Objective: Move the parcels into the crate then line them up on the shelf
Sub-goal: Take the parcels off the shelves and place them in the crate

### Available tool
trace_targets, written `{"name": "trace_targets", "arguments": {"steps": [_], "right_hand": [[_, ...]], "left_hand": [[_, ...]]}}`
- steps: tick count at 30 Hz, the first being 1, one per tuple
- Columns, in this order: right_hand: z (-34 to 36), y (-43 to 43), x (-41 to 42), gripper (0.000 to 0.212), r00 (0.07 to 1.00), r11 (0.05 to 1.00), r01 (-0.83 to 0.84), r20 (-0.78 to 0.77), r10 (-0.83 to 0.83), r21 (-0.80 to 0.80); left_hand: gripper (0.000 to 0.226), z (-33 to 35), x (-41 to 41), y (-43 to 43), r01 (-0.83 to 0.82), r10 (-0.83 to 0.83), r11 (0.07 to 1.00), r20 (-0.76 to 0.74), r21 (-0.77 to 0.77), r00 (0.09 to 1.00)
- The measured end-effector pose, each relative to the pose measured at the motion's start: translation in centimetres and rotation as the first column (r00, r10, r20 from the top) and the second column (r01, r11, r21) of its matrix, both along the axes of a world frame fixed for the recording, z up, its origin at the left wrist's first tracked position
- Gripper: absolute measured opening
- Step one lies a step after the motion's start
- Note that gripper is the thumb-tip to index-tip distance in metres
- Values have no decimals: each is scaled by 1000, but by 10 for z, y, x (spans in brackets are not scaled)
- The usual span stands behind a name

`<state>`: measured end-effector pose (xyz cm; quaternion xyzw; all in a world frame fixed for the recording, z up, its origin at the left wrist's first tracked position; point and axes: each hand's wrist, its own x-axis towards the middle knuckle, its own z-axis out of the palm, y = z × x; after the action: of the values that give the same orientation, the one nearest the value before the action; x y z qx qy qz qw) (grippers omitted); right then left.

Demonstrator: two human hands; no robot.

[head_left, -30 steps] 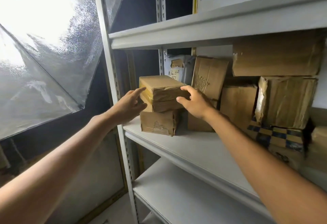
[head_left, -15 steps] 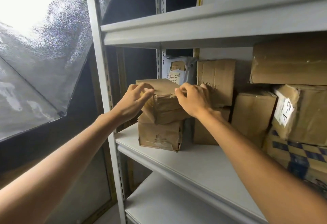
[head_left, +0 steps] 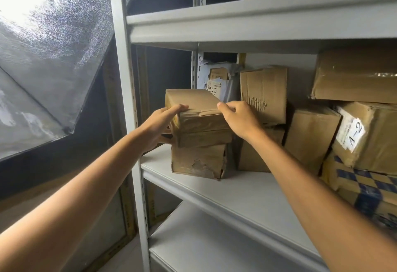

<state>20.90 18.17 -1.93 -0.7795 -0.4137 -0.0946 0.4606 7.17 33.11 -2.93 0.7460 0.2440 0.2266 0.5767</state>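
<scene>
Grey metal shelf (head_left: 247,194), middle board packed at the right with brown cardboard boxes, among them a box labelled A-2 (head_left: 369,140), pushed back and piled tight, seemingly to save room. Toward the left end, just beside an upright box (head_left: 264,91), a pile of two brown parcels: lower parcel (head_left: 197,160) flat on the board, top parcel (head_left: 193,102) resting on it. Left hand (head_left: 159,121) gripping the top parcel's near left corner, fingers over the top face, thumb low against the side; right hand (head_left: 240,119) curled over the near right edge. A hold from both sides, likely for squaring the parcel with its row or for lifting it off, hard to say which. Top parcel lodged between the two hands, touching both. No crate in view.
</scene>
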Motion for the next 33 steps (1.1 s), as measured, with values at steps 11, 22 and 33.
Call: {"name": "trace_targets", "arguments": {"steps": [11,22,33], "right_hand": [[-10,-28,-25,34,865,925,-235,-370,339,298],[-36,-118,-56,33,593,842,-354,-599,538,407],[-79,-213,-71,16,700,875,-162,-572,427,456]], "left_hand": [[46,-13,-24,-29,-68,33,992,304,106,952],[79,-40,-83,-123,3,-17,999,272,52,962],[76,-51,-77,-193,210,-243,955,147,209,959]]}}
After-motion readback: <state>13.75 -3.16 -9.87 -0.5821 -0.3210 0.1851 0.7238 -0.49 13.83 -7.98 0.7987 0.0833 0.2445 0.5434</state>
